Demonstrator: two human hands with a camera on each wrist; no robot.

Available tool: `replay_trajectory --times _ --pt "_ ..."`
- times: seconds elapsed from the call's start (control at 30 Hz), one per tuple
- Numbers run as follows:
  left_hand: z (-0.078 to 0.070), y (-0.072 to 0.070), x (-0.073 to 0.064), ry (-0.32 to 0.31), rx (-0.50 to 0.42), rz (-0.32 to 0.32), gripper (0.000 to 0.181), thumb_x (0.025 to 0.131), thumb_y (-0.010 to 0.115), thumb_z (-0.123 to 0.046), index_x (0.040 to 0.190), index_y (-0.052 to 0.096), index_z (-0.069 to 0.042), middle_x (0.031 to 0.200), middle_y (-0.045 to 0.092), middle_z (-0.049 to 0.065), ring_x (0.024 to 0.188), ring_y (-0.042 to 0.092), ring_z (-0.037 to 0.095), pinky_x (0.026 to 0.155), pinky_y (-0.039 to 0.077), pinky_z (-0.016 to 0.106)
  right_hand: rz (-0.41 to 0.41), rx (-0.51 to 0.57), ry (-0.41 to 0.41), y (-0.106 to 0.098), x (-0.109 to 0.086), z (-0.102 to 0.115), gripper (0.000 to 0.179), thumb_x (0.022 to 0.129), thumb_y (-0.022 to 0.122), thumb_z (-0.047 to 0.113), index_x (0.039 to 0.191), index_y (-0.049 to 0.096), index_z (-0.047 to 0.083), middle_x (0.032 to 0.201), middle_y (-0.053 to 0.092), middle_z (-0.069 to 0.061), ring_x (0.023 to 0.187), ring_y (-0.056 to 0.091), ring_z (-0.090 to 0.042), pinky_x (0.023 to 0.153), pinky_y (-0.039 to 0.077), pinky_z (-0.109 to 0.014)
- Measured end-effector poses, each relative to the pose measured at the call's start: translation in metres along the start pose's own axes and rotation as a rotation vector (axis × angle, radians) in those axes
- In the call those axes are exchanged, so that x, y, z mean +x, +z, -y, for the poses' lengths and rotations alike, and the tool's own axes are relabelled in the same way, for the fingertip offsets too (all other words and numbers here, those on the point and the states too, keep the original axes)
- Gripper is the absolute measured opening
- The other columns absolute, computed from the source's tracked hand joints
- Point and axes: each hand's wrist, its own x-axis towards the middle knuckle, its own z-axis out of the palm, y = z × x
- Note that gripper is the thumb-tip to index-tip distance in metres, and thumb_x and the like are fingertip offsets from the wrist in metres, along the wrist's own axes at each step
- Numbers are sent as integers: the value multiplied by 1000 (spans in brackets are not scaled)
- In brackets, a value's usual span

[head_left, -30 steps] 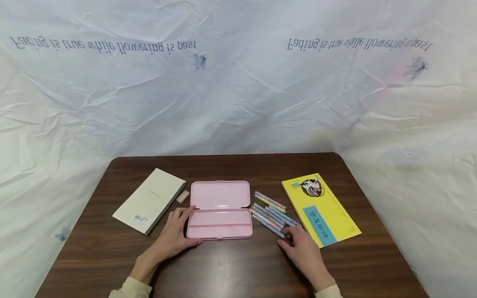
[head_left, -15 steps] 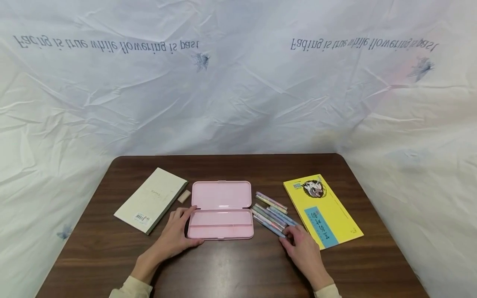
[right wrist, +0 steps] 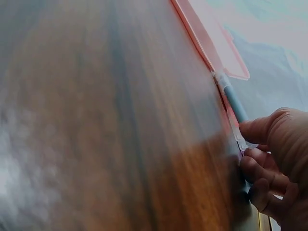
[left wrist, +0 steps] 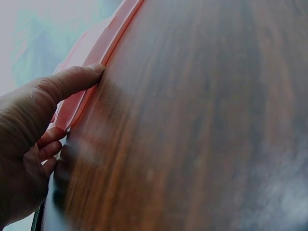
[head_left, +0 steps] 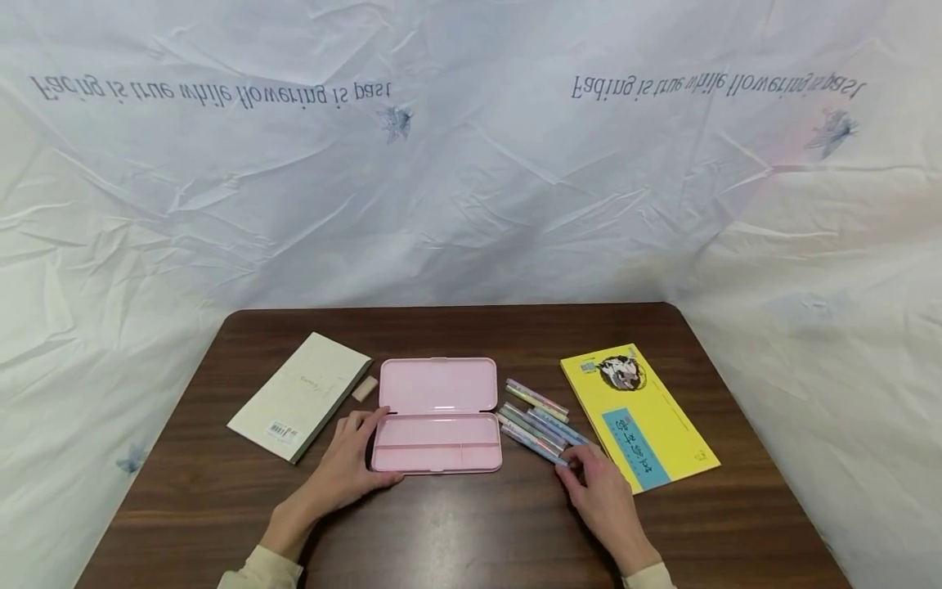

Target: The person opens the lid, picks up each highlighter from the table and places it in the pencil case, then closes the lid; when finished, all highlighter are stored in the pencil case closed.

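A pink pencil case (head_left: 438,384) lies open on the table, its lid folded back and its divided tray facing up with nothing in it. My left hand (head_left: 346,462) grips the left end of the tray, thumb at the front edge and fingers at the far side; the thumb on the pink rim shows in the left wrist view. To the right of the case lie several pens (head_left: 536,401) in a loose slanted group. At their near end my right hand (head_left: 605,499) pinches the tip of the nearest blue pen (right wrist: 236,103) between thumb and fingers.
A cream notebook (head_left: 298,397) lies at the left, with a small beige eraser (head_left: 364,388) between it and the case. On the right is a yellow booklet (head_left: 655,409) with a blue label. The brown table (head_left: 441,532) backs onto a white printed cloth (head_left: 471,204).
The head view has shifted very slightly. Both hands stay almost where they were, the left at the pencil case and the right at the pen's end.
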Motion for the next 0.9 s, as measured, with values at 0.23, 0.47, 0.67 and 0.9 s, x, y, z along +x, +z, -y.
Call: replay_trajectory --times 0.23,0.47,0.67,0.9 --pt "-1 -6 2 -10 -2 -8 104 69 97 -49 155 51 -12 132 55 9 120 47 28 97 46 53 -129 63 -54 -3 8 9 19 86 87 5 98 73 9 86 61 1 74 53 -11 66 46 -28" --pt "0 -7 2 -10 -7 -13 103 69 97 -48 155 52 -12 131 55 9 120 46 29 97 46 53 -156 94 -133 5 15 20 22 83 89 4 95 72 12 84 61 5 72 52 -7 66 47 -28" --pt "-1 -5 -2 -36 -7 23 106 69 96 -52 156 51 -12 131 54 6 119 45 24 96 46 49 -110 110 -189 21 18 38 23 83 90 7 93 72 16 85 62 8 73 53 -3 66 48 -27" --pt "-3 -5 -3 -54 -17 30 107 68 96 -51 157 50 -11 133 54 6 122 44 25 98 46 50 -84 140 -257 35 26 63 22 82 91 9 92 73 19 85 59 10 74 52 -4 66 48 -26"
